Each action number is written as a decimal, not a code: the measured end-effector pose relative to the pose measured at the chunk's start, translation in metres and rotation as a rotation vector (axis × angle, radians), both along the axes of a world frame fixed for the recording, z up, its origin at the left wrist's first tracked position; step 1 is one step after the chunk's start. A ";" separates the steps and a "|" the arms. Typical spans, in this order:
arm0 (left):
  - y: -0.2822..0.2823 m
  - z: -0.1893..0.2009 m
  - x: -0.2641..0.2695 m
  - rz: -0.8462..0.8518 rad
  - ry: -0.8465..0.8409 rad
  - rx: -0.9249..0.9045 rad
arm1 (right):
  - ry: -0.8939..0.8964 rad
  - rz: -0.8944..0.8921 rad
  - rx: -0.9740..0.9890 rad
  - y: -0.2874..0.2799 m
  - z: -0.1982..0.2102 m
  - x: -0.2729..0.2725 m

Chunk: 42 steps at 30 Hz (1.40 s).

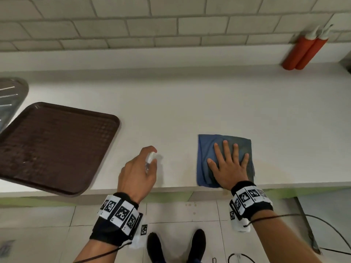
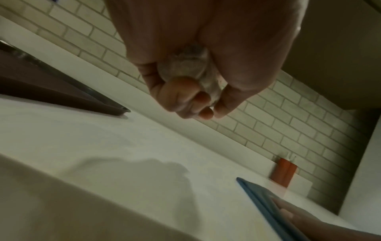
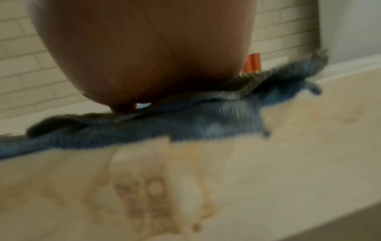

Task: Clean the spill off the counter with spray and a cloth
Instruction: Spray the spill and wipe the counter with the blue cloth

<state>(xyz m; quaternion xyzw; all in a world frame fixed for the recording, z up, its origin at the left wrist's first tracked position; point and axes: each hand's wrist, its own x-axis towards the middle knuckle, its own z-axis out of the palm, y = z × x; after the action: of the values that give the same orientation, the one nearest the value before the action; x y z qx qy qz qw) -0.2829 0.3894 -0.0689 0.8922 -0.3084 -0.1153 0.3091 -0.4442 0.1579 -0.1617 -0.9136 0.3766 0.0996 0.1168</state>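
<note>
Wiping is under way: the right hand (image 1: pixel 228 166) presses flat, fingers spread, on the blue cloth (image 1: pixel 209 149) at the counter's (image 1: pixel 171 103) near edge, the left hand (image 1: pixel 137 171) grasps a small spray bottle (image 1: pixel 150 158), and the faint, blurred brownish stain (image 3: pixel 164 187) near the cloth probably needs spraying next.

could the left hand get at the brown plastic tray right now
Probably not without letting go first: the left hand grips a small clear spray bottle. The brown plastic tray lies close on its left with only bare white counter between them.
</note>
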 end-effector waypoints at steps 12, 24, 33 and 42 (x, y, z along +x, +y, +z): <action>0.111 -0.007 0.054 0.222 0.050 -0.087 | -0.075 0.453 0.000 0.166 -0.006 0.148; 0.131 -0.009 0.043 0.159 0.108 -0.118 | -0.018 0.208 -0.026 0.099 -0.003 0.130; 0.114 -0.007 0.033 0.120 0.097 -0.100 | -0.064 0.470 0.010 0.208 -0.005 0.149; 0.070 -0.010 0.009 0.057 0.125 -0.102 | -0.132 0.362 -0.070 0.127 -0.017 0.054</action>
<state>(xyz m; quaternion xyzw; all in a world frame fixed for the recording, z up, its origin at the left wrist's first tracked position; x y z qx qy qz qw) -0.2743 0.4592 -0.0793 0.8748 -0.2682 -0.1460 0.3762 -0.3899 0.2853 -0.1783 -0.9744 0.2008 0.0455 0.0898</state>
